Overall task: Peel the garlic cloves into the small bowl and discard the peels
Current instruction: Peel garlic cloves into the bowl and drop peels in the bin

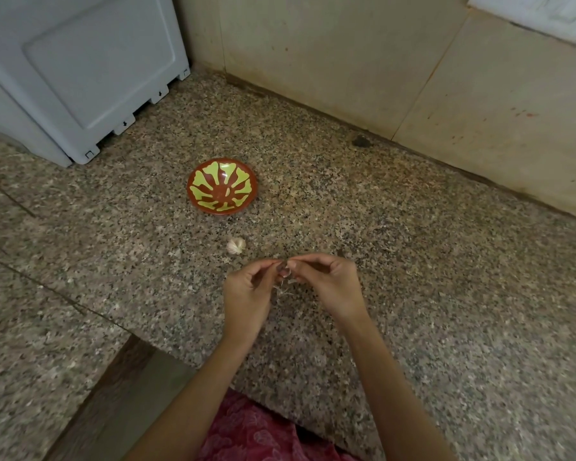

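Note:
A small red bowl [222, 186] with a yellow-green pattern stands on the speckled granite counter [413, 277]; one pale peeled clove [227, 193] lies inside it. A partial garlic bulb [236, 245] lies on the counter just in front of the bowl. Nearer to me, my left hand [246, 294] and my right hand [330, 284] meet above the counter and pinch one garlic clove [285, 270] between their fingertips. Thin bits of peel [281, 291] hang and lie below the clove.
A white appliance [80, 78] stands at the back left on the counter. A beige tiled wall [379, 61] runs along the back and right. The counter's front edge [167, 352] steps down at the lower left, beside my pink patterned clothing [256, 434].

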